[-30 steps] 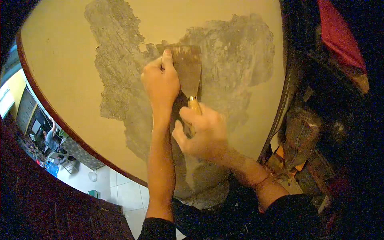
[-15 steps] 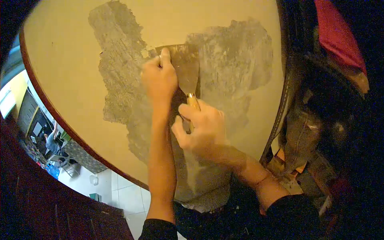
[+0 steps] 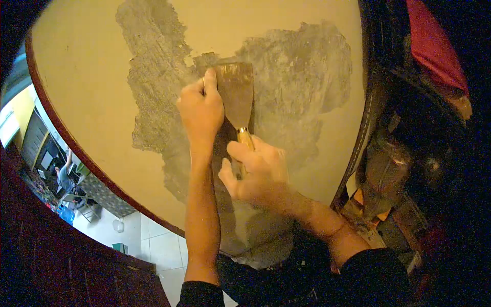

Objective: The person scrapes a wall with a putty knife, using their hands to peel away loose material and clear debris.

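Observation:
A wide scraper (image 3: pixel 236 94) with a flat metal blade lies against the yellow wall (image 3: pixel 82 102), its blade edge pointing up. My right hand (image 3: pixel 258 166) is wrapped round its wooden handle (image 3: pixel 245 138). At the blade's upper left corner is my left hand (image 3: pixel 202 105), with the thumb pressed on the metal and the fingers curled. Rough grey patches (image 3: pixel 296 71) spread over the wall on both sides of the blade and below it.
Through the opening at the left, a person (image 3: pixel 64 179) is by a folding chair (image 3: pixel 87 207) on a tiled floor (image 3: pixel 163 250). Dark clothes or bags (image 3: pixel 386 158) and a red cloth (image 3: pixel 437 46) hang at the right. A dark red edge (image 3: pixel 97 169) borders the wall.
The scraper's blade has moved slightly down the wall, and both hands have shifted with it. Both hands keep their hold on it.

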